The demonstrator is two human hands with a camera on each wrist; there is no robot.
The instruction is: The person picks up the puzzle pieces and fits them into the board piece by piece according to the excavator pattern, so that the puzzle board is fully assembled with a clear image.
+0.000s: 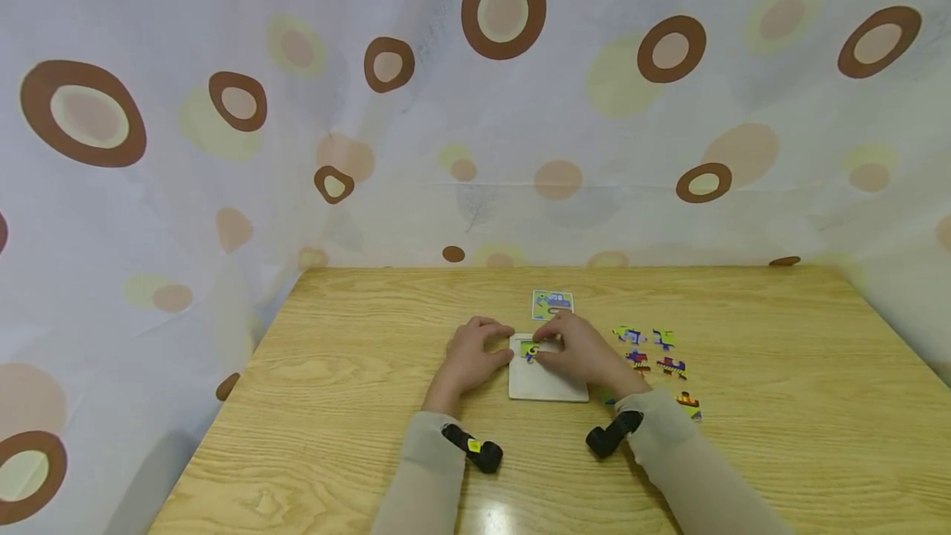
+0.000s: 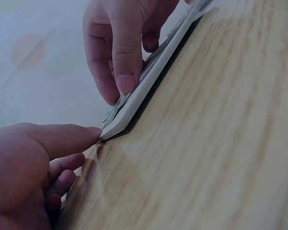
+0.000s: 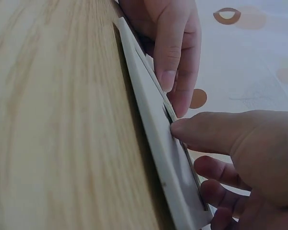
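The right hand (image 1: 583,349) is grasping: its thumb and forefinger are bending towards each other and pinching a flat green, yellow and dark-blue jigsaw piece (image 1: 530,351) by its right-hand side. The piece is lying over the upper left part of a thin off-white rectangular board (image 1: 550,386), just left of the right fingertips and right of the left thumb. The left hand (image 1: 471,353) is touching the board without clenching; its thumb is resting against the left edge, its forefinger is reaching the upper left corner, and its other fingers are curving loosely. In the left wrist view, the right thumb is pointing downward at the piece.

A small rectangular white-bordered picture card (image 1: 553,300), showing a blue vehicle on green, is lying just beyond the right forefinger. Multicoloured loose jigsaw pieces (image 1: 672,366) are lying to the right of the right fingers, some partly hiding behind the forearm. A pale wood-grain table (image 1: 357,353) is extending beneath the fingers of both hands. A whitish backdrop printed with brown, peach and yellow ovals (image 1: 416,130) is hanging well beyond the fingertips. Behind the fingers, a beige sleeve (image 1: 431,469) is covering the left forearm, and a black wrist device (image 1: 486,456) is sitting beside it
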